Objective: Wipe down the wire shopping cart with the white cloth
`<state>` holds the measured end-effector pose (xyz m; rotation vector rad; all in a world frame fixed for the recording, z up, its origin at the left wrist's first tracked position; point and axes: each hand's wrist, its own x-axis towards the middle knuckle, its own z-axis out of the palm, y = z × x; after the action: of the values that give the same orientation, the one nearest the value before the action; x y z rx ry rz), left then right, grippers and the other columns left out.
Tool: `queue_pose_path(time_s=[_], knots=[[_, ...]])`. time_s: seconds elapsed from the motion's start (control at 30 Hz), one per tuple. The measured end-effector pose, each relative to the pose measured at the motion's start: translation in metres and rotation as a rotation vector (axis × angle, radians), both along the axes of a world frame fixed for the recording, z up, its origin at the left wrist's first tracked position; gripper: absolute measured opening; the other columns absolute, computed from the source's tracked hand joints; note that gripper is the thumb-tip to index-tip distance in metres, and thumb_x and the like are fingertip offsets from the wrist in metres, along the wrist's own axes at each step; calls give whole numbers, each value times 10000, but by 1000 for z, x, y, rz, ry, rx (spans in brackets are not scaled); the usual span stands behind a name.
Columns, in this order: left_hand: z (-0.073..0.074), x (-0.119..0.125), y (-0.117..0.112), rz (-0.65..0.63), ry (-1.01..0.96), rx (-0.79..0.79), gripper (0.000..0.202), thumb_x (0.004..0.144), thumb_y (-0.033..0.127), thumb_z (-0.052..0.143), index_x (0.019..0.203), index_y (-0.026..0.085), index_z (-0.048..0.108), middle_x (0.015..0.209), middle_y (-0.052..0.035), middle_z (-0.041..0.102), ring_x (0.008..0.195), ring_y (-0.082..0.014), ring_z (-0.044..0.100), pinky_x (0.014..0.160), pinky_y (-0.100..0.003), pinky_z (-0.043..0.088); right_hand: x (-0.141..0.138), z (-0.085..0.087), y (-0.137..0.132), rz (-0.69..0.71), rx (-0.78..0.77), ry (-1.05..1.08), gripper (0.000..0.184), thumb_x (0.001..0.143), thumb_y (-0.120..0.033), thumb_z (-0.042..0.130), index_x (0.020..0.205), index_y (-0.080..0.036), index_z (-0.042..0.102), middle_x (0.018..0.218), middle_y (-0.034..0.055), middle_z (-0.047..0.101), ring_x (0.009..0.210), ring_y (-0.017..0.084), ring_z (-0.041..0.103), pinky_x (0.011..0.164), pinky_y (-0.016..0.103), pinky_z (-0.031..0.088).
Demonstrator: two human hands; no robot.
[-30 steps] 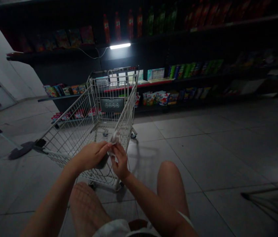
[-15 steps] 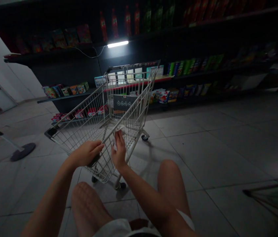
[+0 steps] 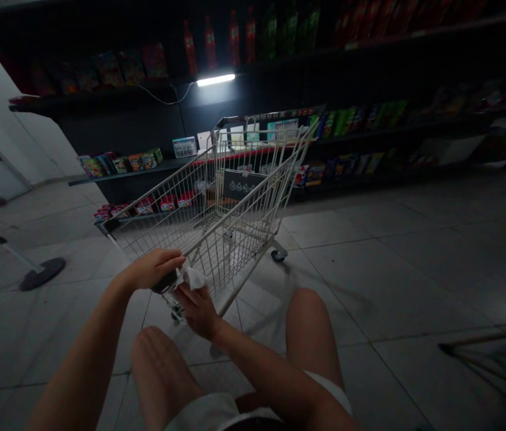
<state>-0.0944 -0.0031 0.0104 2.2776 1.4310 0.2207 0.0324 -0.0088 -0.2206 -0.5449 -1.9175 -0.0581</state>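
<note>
A grey wire shopping cart (image 3: 240, 239) stands in front of me, its near corner close to my knees. My left hand (image 3: 154, 270) is closed over the top rim at that corner, beside a dark corner cap (image 3: 164, 282). Just to its right, my right hand (image 3: 197, 309) holds a crumpled white cloth (image 3: 194, 278) against the wire side, below the rim. Part of the cloth sticks up above the fingers. A dark panel with round symbols (image 3: 244, 186) is at the cart's far end.
Behind the cart runs a dark shelf unit (image 3: 122, 129) with bottles, boxes and packets under a lit tube lamp (image 3: 215, 79). A round-based stand (image 3: 42, 273) is on the tiled floor to the left. Thin poles (image 3: 481, 341) show at the right.
The cart's far end has shifted right. My right hand has moved down and left with the cloth, close to my left hand. My left hand stays at the corner.
</note>
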Motion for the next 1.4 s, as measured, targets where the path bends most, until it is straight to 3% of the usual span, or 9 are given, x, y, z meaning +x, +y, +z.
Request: queue_pose_path(time_s=[0.13, 0.3, 0.53, 0.63, 0.8, 0.9, 1.0, 1.17, 1.4], knots=[[0, -8, 3, 9, -36, -65, 473, 921, 575, 358, 777, 170, 556, 687, 0, 549, 654, -135, 508, 630, -263, 414, 36, -15, 24, 148, 56, -154, 294, 957, -198, 515, 1202, -271, 659, 1148, -7, 711, 1225, 129, 565, 1126, 320, 436], [1, -14, 7, 21, -55, -96, 498, 912, 600, 365, 782, 164, 566, 677, -8, 564, 629, -134, 519, 601, -263, 421, 91, 2, 67, 54, -145, -152, 290, 962, -364, 533, 1176, -196, 633, 1221, 77, 643, 1124, 172, 608, 1034, 424, 484], [0, -10, 13, 10, -92, -100, 450, 906, 562, 406, 758, 166, 561, 651, 6, 543, 616, -126, 521, 601, -255, 426, 54, -9, 54, 122, -65, -5, 272, 888, -172, 478, 1034, -222, 702, 1044, 93, 666, 1075, 203, 580, 1033, 446, 456], [-1, -11, 14, 2, -81, -93, 447, 912, 557, 403, 764, 167, 565, 642, 11, 526, 609, -121, 499, 585, -248, 408, 50, 10, 33, 264, -110, 137, 219, 834, -196, 519, 990, -195, 672, 996, 101, 661, 1018, 207, 592, 939, 405, 509], [-1, -12, 13, -5, -61, -112, 450, 920, 559, 390, 780, 169, 568, 650, 8, 526, 601, -118, 489, 561, -242, 387, 84, 57, 32, 500, -298, 149, 257, 740, -102, 501, 924, -195, 655, 889, 45, 691, 879, 156, 640, 821, 293, 538], [0, -10, 13, -7, -68, -114, 441, 922, 550, 388, 734, 176, 529, 642, 8, 521, 595, -116, 483, 564, -244, 389, 90, 59, 57, 167, -378, 337, 241, 776, -116, 475, 939, -190, 637, 911, 53, 666, 891, 167, 618, 836, 318, 526], [1, -7, 13, -17, -45, -87, 449, 926, 548, 372, 736, 174, 533, 633, 12, 505, 591, -116, 476, 578, -252, 394, 77, 38, 78, -149, -283, 441, 289, 855, -189, 455, 1109, -175, 594, 1034, 102, 604, 1032, 211, 553, 944, 408, 493], [1, -7, 13, -29, -51, -60, 465, 933, 552, 366, 770, 168, 570, 632, 12, 516, 597, -116, 475, 575, -246, 391, 60, 3, 82, -210, -209, 303, 579, 899, -337, 509, 1433, -155, 378, 1336, 177, 438, 1275, 274, 422, 1077, 480, 411], [0, -9, 16, -20, -79, -79, 445, 921, 546, 392, 759, 169, 564, 641, 4, 537, 600, -121, 488, 566, -246, 388, 67, 5, 77, -195, -239, 278, 352, 932, -289, 405, 1182, -179, 627, 1148, 137, 606, 1123, 259, 526, 1028, 466, 416]])
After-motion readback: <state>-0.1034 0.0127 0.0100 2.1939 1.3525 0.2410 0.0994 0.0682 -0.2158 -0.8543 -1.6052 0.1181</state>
